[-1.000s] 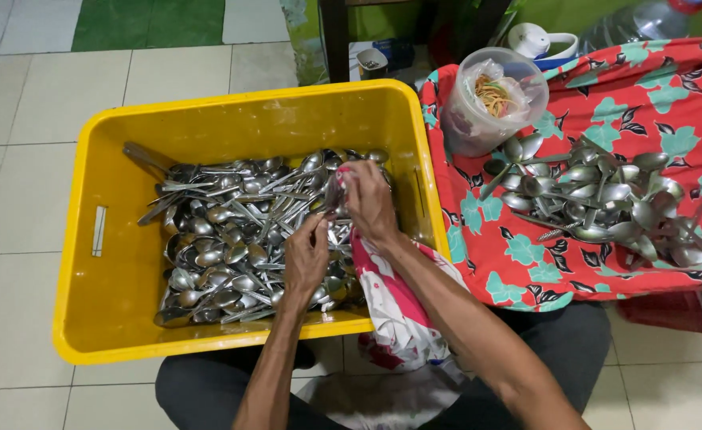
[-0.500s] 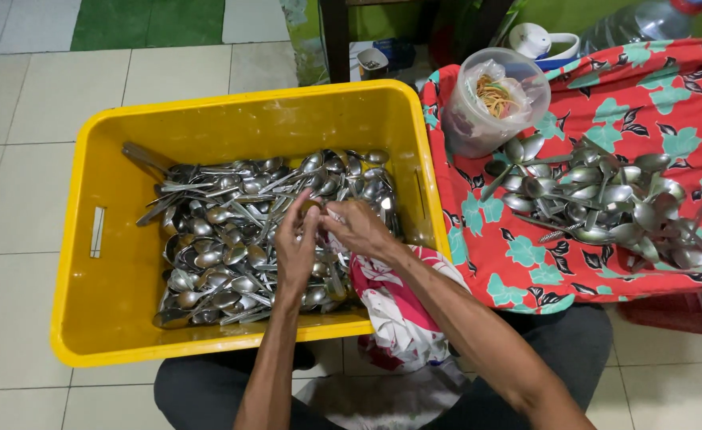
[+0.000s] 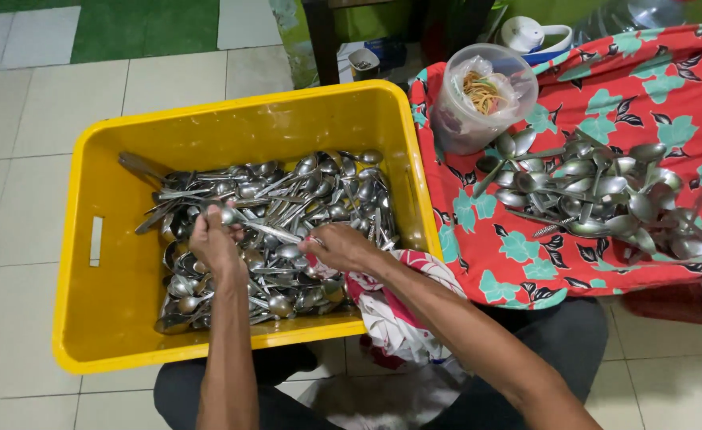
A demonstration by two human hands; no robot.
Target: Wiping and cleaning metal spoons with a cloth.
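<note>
A yellow plastic crate [image 3: 120, 314] on the tiled floor holds a heap of several steel spoons [image 3: 319, 187]. My left hand [image 3: 214, 239] grips the bowl end of one spoon [image 3: 267, 231] above the heap. My right hand [image 3: 339, 245] holds the handle end of that spoon through a red and white floral cloth [image 3: 391, 306] that trails over the crate's front rim onto my lap.
To the right, a red cloth with teal flowers [image 3: 526, 255] carries a pile of several spoons [image 3: 598, 195]. A clear plastic tub [image 3: 478, 95] with rubber bands in a bag stands at its back left. A white lidded container [image 3: 526, 33] sits behind.
My left hand has moved left with a spoon's bowl end, drawing the spoon out lengthwise. My right hand has dropped lower with the cloth on the handle end.
</note>
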